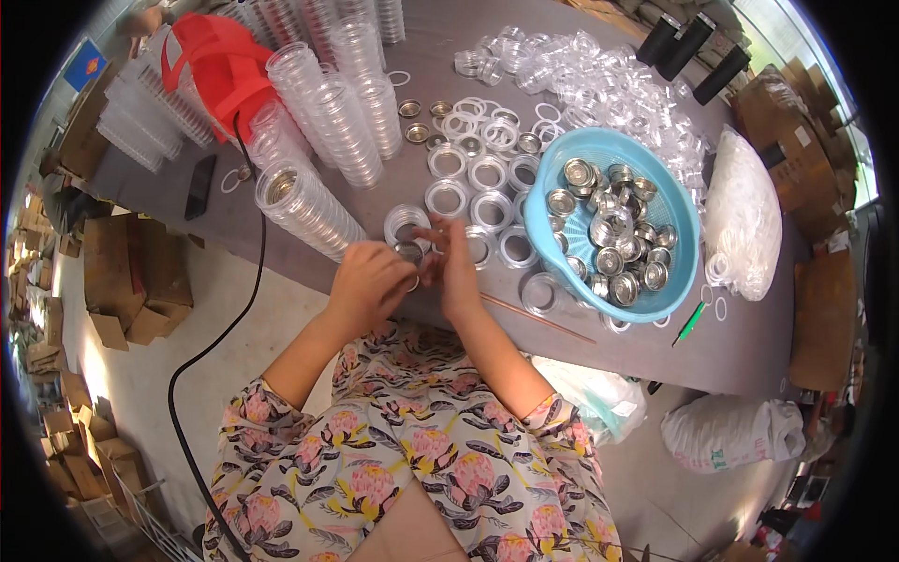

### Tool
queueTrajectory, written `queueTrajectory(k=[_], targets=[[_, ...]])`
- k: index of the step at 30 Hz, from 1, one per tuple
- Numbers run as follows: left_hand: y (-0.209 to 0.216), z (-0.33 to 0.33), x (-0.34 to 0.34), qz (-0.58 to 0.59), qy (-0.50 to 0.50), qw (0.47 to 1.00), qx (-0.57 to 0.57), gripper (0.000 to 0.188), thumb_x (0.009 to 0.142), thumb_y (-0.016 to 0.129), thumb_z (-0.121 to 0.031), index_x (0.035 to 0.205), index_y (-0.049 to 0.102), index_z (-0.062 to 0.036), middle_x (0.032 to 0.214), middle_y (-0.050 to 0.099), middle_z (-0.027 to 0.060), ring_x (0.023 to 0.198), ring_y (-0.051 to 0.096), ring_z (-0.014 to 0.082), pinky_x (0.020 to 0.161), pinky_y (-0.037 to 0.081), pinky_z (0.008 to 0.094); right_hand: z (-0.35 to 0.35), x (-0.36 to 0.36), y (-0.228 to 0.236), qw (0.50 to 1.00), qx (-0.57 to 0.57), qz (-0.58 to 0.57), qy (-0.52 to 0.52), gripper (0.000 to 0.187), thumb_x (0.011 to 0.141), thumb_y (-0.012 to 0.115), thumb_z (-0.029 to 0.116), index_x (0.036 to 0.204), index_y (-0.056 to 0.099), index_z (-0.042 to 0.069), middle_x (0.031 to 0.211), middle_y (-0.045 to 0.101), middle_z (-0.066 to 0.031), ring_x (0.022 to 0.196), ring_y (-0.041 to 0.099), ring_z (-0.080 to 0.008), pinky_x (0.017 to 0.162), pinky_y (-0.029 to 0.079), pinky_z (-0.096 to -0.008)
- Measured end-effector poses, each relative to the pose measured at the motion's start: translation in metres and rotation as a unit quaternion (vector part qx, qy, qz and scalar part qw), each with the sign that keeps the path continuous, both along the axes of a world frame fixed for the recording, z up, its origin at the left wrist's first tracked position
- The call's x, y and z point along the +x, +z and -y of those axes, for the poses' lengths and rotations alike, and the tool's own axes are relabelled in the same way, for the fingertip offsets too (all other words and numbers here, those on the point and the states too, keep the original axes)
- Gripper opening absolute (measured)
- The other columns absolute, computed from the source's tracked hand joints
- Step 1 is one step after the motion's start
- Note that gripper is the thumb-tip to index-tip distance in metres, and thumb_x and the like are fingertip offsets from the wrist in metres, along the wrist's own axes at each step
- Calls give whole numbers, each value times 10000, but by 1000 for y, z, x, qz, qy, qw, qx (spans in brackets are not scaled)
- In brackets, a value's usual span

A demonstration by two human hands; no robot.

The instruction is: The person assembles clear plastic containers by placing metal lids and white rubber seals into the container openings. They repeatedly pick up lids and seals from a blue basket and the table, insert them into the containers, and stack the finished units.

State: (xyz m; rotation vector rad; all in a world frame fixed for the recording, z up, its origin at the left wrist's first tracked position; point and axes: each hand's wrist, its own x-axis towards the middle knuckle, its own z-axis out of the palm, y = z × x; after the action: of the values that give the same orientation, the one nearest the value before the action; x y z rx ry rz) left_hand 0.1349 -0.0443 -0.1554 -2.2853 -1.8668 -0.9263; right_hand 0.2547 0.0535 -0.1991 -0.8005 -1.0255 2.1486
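My left hand (367, 281) and my right hand (456, 267) meet at the near edge of a dark table (749, 347). Between their fingers sits a small round metal cup (409, 251), gripped from both sides. Just beyond the fingers stands a short stack of clear round plastic lids (405, 223). To the right, a blue plastic basket (562, 173) holds several metal cups. More clear lids with white rings (487, 173) lie flat on the table behind my hands.
Tall stacks of clear round containers (328, 103) stand at the back left beside a red object (220, 66). A loose heap of clear lids (599, 80) and a white bag of rings (744, 220) lie right. A black cable (201, 351) hangs down. Cardboard boxes (131, 272) sit on the floor.
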Motion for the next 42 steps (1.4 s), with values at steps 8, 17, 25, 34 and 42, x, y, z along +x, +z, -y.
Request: queueTrajectory(k=[8,17,25,34,42], targets=[[-44,-35,-13,-43,120,992,-5,192,760,635,-116,946,606,-78,940,585,38,1044,508,250,928,323,463,-8,8,-9,996,-15,18,-80,524,964,330,444,1257,417,18,1113,568,-135,591,548,-106,477,406,-209],[-31,-40,-8,-134,111,975,-136,165,792,593,-114,947,637,-81,989,606,37,1215,428,290,1033,141,637,5,-5,-31,988,97,17,-118,377,911,498,158,1239,437,-19,1187,537,-147,965,558,-158,789,456,-266],[-34,-36,-10,41,136,988,-54,159,823,568,-128,948,636,-57,959,608,51,1155,462,270,1030,172,555,10,-14,-55,895,403,173,-86,692,742,646,48,1338,305,-37,1292,429,-239,1209,430,-358,997,357,-389],[61,-4,7,106,107,984,90,179,792,580,-50,963,627,-32,960,605,89,1016,500,288,922,339,394,4,-25,-64,853,456,248,-54,783,714,714,131,1338,280,-58,1304,395,-267,1229,383,-397,1016,333,-414],[92,24,-66,-76,265,959,65,178,840,540,-100,999,608,-54,985,599,66,1052,499,258,1039,205,508,24,-6,-38,830,510,189,-122,583,740,659,75,1261,412,-16,1262,445,-231,1195,413,-380,979,363,-410]])
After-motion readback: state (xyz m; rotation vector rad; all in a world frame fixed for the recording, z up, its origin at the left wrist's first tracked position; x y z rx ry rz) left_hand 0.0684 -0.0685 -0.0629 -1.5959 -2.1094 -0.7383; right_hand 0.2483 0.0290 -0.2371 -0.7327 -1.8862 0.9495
